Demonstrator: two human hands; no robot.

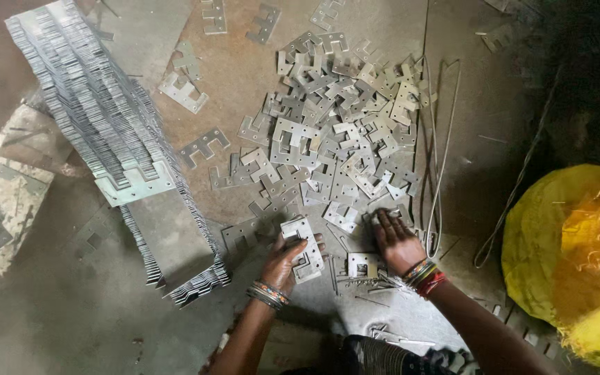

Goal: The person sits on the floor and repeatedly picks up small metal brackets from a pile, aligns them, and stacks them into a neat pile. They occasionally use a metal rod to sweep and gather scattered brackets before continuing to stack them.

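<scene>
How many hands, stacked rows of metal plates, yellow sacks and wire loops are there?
Hands: 2, the left hand holding a small stack of plates, the right hand flat on the loose pile of plates
Long stacked rows of plates: 1
Yellow sacks: 1
Wire loops: 1
Total: 5

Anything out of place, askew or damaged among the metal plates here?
Nothing looks damaged. The stamped plates lie in a loose jumbled heap, a few strays scattered apart, unlike the neat stacked rows. The left hand holds a small stack; the right hand rests on the heap's edge.
</scene>
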